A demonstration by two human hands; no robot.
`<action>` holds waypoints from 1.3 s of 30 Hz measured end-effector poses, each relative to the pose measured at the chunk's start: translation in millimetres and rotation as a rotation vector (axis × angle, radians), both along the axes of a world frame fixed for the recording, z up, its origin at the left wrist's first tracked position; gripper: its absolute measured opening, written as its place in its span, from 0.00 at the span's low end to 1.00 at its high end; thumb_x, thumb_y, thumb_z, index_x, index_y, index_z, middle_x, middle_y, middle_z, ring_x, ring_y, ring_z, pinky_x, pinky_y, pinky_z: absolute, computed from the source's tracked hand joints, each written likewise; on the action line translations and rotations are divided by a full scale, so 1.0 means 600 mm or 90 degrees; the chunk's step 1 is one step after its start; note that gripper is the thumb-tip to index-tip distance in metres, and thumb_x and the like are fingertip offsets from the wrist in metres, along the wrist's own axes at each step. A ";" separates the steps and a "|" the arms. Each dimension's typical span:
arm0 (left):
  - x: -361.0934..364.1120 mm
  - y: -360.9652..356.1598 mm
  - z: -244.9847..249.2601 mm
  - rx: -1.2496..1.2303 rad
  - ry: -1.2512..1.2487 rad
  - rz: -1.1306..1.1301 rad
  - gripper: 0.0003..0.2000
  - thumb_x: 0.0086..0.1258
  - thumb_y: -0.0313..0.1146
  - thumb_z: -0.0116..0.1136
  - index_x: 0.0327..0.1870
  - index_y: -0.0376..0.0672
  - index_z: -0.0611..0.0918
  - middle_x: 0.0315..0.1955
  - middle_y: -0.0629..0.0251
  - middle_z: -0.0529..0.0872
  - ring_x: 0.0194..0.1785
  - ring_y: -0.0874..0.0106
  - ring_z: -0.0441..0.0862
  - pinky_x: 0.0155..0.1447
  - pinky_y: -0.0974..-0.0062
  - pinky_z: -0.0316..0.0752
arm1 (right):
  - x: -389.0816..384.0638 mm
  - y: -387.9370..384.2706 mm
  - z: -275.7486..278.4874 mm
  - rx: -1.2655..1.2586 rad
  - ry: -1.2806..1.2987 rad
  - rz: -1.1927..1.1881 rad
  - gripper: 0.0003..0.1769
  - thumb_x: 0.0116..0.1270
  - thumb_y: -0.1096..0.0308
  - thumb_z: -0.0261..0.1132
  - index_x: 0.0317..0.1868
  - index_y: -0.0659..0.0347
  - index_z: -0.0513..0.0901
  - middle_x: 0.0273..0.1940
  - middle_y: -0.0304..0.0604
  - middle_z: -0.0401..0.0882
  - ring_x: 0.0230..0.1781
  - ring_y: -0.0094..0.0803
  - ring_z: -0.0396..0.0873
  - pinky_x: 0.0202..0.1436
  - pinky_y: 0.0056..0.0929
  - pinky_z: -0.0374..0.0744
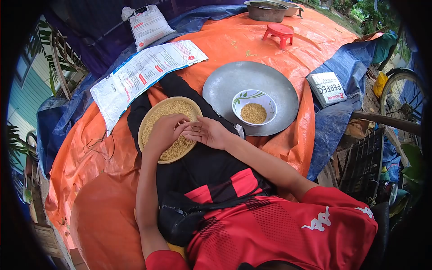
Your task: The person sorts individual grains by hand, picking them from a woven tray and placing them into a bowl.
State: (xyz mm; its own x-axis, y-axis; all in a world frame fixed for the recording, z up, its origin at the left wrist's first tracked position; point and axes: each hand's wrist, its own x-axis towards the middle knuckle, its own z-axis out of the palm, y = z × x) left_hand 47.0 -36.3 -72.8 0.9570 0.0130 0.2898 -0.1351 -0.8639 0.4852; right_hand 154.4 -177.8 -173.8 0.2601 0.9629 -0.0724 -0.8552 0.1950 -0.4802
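Note:
A round yellow basket (196, 109) rests on the seated person's lap, filled with small golden grains (173, 108). My left hand (167, 129) is above these grains with its fingers bent inward, the tips meeting the fingers of the other hand; anything pinched there is too small to make out. Over the basket's right rim, my right hand (210, 133) lies turned palm upward, its fingers loosely stretched toward the left. To the right, a white bowl with a green leaf pattern (240, 100) holds more golden grains (253, 113) and stands on a large round metal tray (220, 87).
An orange tarpaulin (216, 45) covers the ground. Beyond the basket lies a flat printed sack (148, 74), with a filled bag (150, 27) behind. A red stool (279, 33), a metal basin (265, 12), a folded PERFECT bag (326, 88) and a bicycle wheel (402, 96) surround the area.

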 end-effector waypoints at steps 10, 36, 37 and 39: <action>-0.022 0.065 -0.043 0.119 0.271 0.082 0.06 0.54 0.34 0.66 0.27 0.41 0.84 0.25 0.58 0.85 0.34 0.59 0.83 0.40 0.63 0.75 | 0.002 0.001 -0.002 0.017 -0.022 0.017 0.33 0.78 0.54 0.45 0.68 0.78 0.59 0.67 0.62 0.65 0.68 0.47 0.67 0.72 0.40 0.68; -0.014 0.042 -0.013 0.068 0.146 0.059 0.06 0.56 0.29 0.65 0.30 0.37 0.83 0.24 0.56 0.84 0.32 0.60 0.83 0.39 0.63 0.75 | 0.000 0.002 -0.005 0.012 -0.005 0.002 0.31 0.78 0.54 0.45 0.64 0.77 0.64 0.63 0.62 0.69 0.65 0.48 0.71 0.70 0.40 0.71; -0.012 0.030 -0.003 0.019 0.142 0.044 0.06 0.56 0.30 0.65 0.30 0.37 0.83 0.24 0.56 0.84 0.31 0.60 0.83 0.39 0.64 0.75 | 0.000 0.003 -0.004 0.011 -0.001 0.002 0.31 0.78 0.54 0.44 0.64 0.77 0.64 0.63 0.62 0.69 0.64 0.48 0.72 0.70 0.40 0.71; -0.009 0.015 0.006 -0.041 0.113 0.026 0.07 0.57 0.30 0.65 0.31 0.36 0.83 0.23 0.57 0.83 0.30 0.61 0.82 0.38 0.65 0.75 | 0.001 0.003 -0.003 0.012 -0.002 0.004 0.30 0.78 0.54 0.44 0.64 0.77 0.64 0.63 0.62 0.69 0.64 0.47 0.72 0.70 0.40 0.72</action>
State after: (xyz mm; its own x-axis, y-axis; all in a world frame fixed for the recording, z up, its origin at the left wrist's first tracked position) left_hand 41.4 -27.5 -69.2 0.9914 0.0659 0.1131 -0.0076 -0.8334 0.5526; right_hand 154.8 -176.1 -175.8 0.2547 0.9656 -0.0529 -0.8546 0.1991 -0.4796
